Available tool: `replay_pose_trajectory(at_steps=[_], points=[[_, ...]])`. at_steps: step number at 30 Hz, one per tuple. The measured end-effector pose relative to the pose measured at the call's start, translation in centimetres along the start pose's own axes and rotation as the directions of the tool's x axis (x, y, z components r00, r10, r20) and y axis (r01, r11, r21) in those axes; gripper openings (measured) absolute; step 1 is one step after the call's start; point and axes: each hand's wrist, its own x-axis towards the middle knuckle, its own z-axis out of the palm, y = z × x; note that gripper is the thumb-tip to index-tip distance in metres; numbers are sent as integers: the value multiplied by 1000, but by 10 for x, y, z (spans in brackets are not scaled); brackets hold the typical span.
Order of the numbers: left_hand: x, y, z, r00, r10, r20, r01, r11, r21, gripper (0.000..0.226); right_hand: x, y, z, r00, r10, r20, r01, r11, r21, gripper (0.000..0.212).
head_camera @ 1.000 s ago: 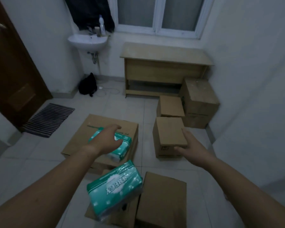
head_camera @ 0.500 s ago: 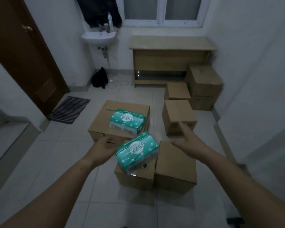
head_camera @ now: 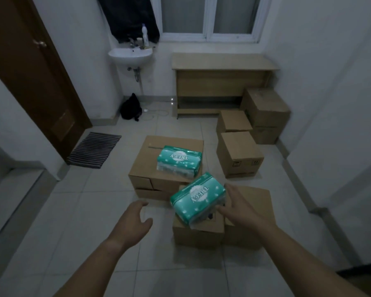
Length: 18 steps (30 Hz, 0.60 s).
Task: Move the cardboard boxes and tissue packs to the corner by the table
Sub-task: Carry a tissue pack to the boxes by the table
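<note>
Two green tissue packs lie on cardboard boxes in mid-floor. The far tissue pack point(head_camera: 179, 160) rests on a large flat box point(head_camera: 159, 168). The near tissue pack point(head_camera: 198, 198) sits tilted on a small box point(head_camera: 198, 232), beside another box point(head_camera: 253, 213). My right hand point(head_camera: 237, 207) is open, fingers spread at the near pack's right end. My left hand point(head_camera: 133, 221) hovers open over the floor, left of that pack. Three more boxes stand by the table: a mid box point(head_camera: 239, 154), a smaller box point(head_camera: 234, 122) and a tall stacked box point(head_camera: 266, 108) in the corner.
A wooden table point(head_camera: 223, 63) stands under the window against the back wall. A sink point(head_camera: 130, 55) hangs to its left, with a black bag point(head_camera: 131, 108) below. A brown door point(head_camera: 30, 67) and striped mat point(head_camera: 94, 148) are on the left.
The view has pulled back from the boxes. Both hands drew back toward me; the left dropped away from the far pack, the right came to the near pack's right end.
</note>
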Motion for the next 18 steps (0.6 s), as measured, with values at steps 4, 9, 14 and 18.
replay_pose_trajectory(at_steps=[4, 9, 14, 18], points=[[23, -38, -48, 998, 61, 13, -62, 996, 59, 56, 44, 19, 56, 999, -21, 31, 21, 1000, -18, 105], [64, -60, -70, 992, 105, 72, -113, 986, 121, 56, 39, -21, 69, 999, 13, -34, -14, 999, -37, 98], [114, -57, -52, 976, 158, 149, -177, 977, 119, 54, 57, -17, 66, 996, 57, -66, -58, 998, -18, 77], [162, -54, -24, 973, 116, 201, -141, 983, 116, 64, 93, 10, 66, 991, 126, -40, -127, 991, -33, 82]])
